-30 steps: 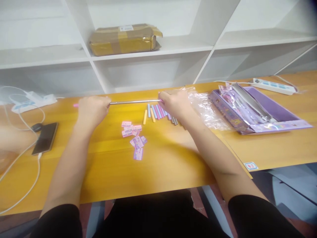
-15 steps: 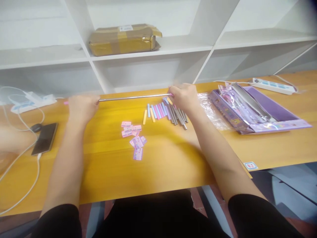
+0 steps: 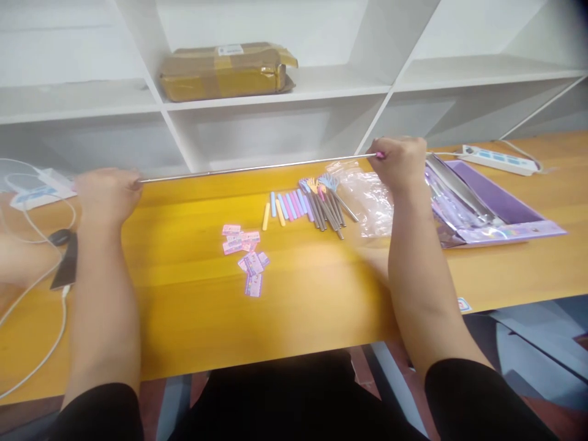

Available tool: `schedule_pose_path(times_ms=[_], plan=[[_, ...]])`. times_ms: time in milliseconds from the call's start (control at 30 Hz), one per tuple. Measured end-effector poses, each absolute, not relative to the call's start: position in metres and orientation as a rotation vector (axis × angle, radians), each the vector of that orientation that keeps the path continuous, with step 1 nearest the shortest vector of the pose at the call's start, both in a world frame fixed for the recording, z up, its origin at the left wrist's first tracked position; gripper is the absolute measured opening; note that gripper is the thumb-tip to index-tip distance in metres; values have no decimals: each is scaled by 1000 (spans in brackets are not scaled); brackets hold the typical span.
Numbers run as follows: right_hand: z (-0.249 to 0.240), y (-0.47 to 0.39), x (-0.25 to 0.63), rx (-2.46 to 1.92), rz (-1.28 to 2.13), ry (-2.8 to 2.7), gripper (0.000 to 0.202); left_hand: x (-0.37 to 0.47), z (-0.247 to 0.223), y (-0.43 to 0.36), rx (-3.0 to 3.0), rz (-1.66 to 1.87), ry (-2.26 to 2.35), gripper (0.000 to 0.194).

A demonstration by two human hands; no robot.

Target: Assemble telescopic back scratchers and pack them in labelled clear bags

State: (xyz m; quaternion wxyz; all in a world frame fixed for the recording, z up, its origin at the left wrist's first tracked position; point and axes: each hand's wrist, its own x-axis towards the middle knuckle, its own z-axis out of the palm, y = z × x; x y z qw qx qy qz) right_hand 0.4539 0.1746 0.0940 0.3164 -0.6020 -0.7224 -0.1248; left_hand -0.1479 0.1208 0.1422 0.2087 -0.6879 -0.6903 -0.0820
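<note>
"Grip check: how do the two stand?"

"Left grip (image 3: 108,193) and right grip (image 3: 399,162) are both closed around a telescopic metal rod (image 3: 257,168), drawn out between them above the back of the tabletop (image 3: 193,318). Its pink end (image 3: 380,155) shows at the right one."

"And the containers?"

"Over on the right, an open purple box (image 3: 519,230) holds plastic-wrapped items (image 3: 450,199), too blurred to name. A taped cardboard box (image 3: 220,73) sits on the shelf (image 3: 340,79), its contents hidden."

"What differs from a second ago?"

"Both grips are farther apart, so much more rod shows. The right one has moved up and outward and its arm covers the purple box's left side, which leaves the claw-headed metal sticks (image 3: 328,211) in view beside the pastel tubes (image 3: 295,205). Pink and purple cards (image 3: 253,263) lie where they did."
</note>
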Motion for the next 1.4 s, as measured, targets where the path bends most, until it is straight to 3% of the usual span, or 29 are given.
schedule_pose_path(times_ms=[367, 933, 1400], plan=[[96, 168, 447, -1520, -322, -1884, 21, -152, 145, 118, -1910, -305, -1908, 27], [93, 172, 445, -1644, -413, -1913, 10, -156, 142, 121, -1908, -300, -1939, 27], [94, 166, 440, -1529, -317, -1919, 28, -155, 145, 116, -1904, -311, -1949, 27]])
